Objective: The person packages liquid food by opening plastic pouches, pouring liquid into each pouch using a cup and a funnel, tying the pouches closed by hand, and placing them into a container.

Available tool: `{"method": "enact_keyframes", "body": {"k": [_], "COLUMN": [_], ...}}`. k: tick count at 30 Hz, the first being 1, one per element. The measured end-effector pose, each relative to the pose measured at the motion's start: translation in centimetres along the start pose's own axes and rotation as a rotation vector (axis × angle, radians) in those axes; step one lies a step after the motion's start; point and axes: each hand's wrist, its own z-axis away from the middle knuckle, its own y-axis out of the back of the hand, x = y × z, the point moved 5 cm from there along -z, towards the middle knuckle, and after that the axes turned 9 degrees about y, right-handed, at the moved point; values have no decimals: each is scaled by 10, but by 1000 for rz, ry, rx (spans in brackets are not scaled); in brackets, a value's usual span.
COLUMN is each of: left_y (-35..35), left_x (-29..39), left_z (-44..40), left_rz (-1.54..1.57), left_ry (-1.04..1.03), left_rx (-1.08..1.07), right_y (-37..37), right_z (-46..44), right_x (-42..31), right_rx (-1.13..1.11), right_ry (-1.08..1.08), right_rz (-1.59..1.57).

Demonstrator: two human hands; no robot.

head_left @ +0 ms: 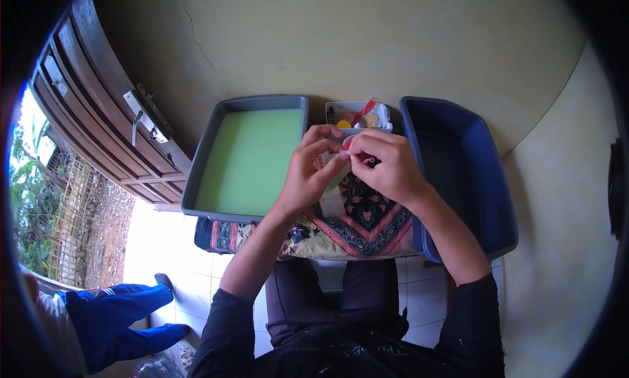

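Observation:
My left hand (310, 169) and my right hand (388, 163) meet above the patterned cloth (368, 215), their fingertips pinched close together. Between them is a small pale item, too small to name. Something red shows by the right fingers, partly hidden by them. Under the hands lies a clear plastic packet (332, 202) with red print. Just behind the hands stands a white container (334, 107) holding a yellow round piece, red pieces and plastic wrapping.
A grey tray (208, 215) with pale green liquid stands on the left. An empty-looking dark blue tub (488, 181) is on the right. A wooden door (98, 109) stands open at the left. Another person's blue-trousered legs (124, 322) are at the lower left.

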Motion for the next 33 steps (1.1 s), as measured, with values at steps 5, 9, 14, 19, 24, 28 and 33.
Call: {"method": "enact_keyframes", "body": {"k": [5, 9, 14, 19, 24, 28, 33], "left_y": [4, 1, -4, -7, -3, 1, 6], "left_x": [9, 25, 30, 26, 24, 29, 33], "left_z": [-2, 2, 3, 0, -3, -1, 0], "left_rz": [-157, -327, -455, -396, -281, -285, -266], "left_ry": [-81, -154, -243, -225, -193, -162, -150], "left_rx": [71, 122, 130, 155, 128, 159, 165], "right_y": [1, -6, -7, -6, -7, -2, -1], "right_z": [4, 11, 12, 4, 3, 4, 4], "right_x": [6, 25, 31, 12, -2, 3, 10], "right_rx": [20, 96, 52, 56, 191, 151, 119], "right_ry": [-199, -486, -474, -255, -109, -231, -493], "right_rz": [-284, -581, -560, -148, -17, -198, -684]}}
